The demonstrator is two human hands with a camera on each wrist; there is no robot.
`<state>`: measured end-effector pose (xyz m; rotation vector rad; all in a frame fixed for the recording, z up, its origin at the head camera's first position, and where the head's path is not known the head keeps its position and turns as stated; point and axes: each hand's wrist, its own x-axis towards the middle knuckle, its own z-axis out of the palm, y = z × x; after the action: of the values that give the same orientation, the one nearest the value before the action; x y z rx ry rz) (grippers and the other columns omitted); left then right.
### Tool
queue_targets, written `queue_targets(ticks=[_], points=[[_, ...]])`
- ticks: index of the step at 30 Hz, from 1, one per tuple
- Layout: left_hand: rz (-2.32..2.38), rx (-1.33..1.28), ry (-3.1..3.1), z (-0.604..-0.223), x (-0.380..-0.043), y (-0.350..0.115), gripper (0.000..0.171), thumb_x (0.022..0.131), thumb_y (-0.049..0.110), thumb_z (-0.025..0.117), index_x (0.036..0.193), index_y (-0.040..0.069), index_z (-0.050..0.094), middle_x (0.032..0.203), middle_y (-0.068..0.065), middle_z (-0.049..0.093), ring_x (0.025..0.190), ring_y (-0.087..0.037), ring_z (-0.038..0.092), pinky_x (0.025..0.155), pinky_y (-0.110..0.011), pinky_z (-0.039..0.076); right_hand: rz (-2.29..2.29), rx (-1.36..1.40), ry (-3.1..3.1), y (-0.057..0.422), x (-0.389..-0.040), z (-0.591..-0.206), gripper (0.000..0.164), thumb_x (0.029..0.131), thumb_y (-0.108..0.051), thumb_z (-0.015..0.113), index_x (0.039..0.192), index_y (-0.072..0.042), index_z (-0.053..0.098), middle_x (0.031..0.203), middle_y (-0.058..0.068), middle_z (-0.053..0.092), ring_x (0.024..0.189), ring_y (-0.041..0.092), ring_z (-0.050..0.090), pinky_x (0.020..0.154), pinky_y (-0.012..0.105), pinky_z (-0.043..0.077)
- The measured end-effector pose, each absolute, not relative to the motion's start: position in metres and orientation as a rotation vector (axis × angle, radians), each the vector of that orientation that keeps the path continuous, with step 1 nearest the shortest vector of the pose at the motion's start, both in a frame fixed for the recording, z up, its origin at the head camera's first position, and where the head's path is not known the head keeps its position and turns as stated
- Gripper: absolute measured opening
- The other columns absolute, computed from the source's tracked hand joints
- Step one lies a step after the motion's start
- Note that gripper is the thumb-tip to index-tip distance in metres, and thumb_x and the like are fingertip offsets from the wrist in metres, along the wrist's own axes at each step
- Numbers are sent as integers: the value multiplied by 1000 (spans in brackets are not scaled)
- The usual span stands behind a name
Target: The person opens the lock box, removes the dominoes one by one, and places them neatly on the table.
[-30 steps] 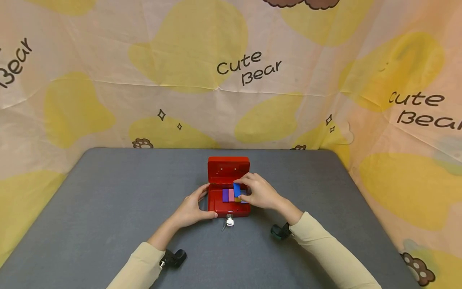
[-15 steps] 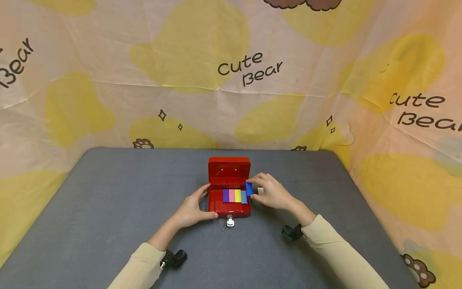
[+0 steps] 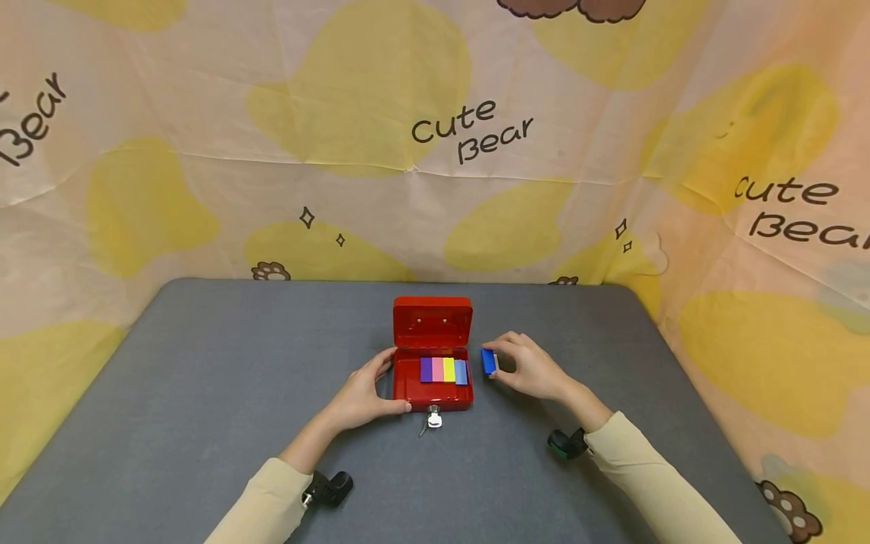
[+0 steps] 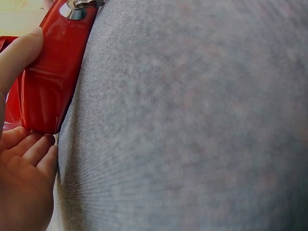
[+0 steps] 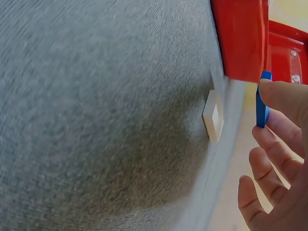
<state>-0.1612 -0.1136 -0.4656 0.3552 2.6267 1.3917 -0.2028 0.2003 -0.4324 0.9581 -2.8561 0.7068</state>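
In the head view, the left hand is spanning the left side of the red box on the gray desk, thumb at the near corner and fingers toward the far one; this wide grip is probably steadying the box. The lid is standing raised at the back. Inside, purple, pink, yellow and pale blue blocks are lying side by side, their long axes running near to far. Just beyond the box's right side, the right hand is pinching a blue block by its two ends, a hold that is likely leaving its broad face unobstructed. That block's long axis is running near to far too, leaning slightly.

In the left wrist view, the thumb is pressing on the red wall while the other fingers are touching its lower corner.

In the right wrist view, the grip is closing only as far as the block's length, its narrow edge showing. The block is appearing lifted off the desk, and a pale wooden piece is sitting nearby on the surface.
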Motion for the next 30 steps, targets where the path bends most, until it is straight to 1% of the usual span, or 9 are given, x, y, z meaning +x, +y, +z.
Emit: queue_targets(ticks=[10,16,24,30], points=[[1388,352,2624,-467,-161,-114,95,64,37,82,142,14,32,143,-13,39,127,-31,44,94,-44,45,721,942,-2872,212,-207,-440,44,78,-14,72,121,-10,60,111,6,58,100,21,52,85,39,48],[1392,353,2620,-466,-161,-113,95,64,36,83,142,13,32,143,-13,38,127,-31,43,94,-44,45,735,924,-2873,219,-209,-445,44,78,-13,72,121,-9,60,110,6,59,97,21,53,82,39,49],[1388,353,2629,-466,-161,-113,95,64,36,82,141,13,33,142,-13,39,126,-31,44,94,-43,45,743,912,-2891,226,-211,-449,45,79,-13,72,121,-8,60,112,8,58,97,24,53,82,39,48],[1392,346,2625,-467,-162,-113,95,64,36,83,141,14,33,143,-13,39,126,-32,44,93,-43,46,709,916,-2913,229,-212,-452,45,80,-15,71,122,-9,59,113,7,58,96,22,53,82,39,48]])
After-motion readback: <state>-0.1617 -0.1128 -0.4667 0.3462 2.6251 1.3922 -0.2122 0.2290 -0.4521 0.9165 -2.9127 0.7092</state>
